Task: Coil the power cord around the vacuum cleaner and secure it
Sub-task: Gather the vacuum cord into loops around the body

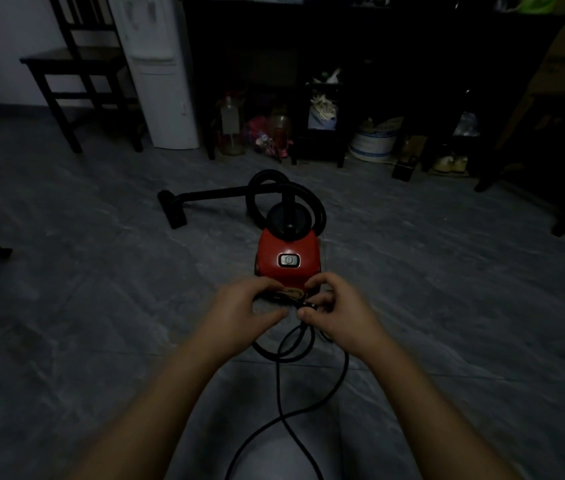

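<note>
A small red vacuum cleaner [287, 256] stands on the grey floor in the middle of the view, its black hose [256, 194] curling behind it to a floor nozzle [172, 211] on the left. The black power cord [286, 407] runs from the vacuum's near end in loose loops along the floor toward me. My left hand [239, 311] and my right hand [338, 311] meet just in front of the vacuum's near end, fingers pinched on the cord. Where the cord joins the vacuum is hidden by my fingers.
A dark wooden chair [76, 74] and a white appliance [158, 71] stand at the back left. A dark table [360, 36] spans the back, with bottles, a bucket [372, 142] and shoes stored under it. The room is dim.
</note>
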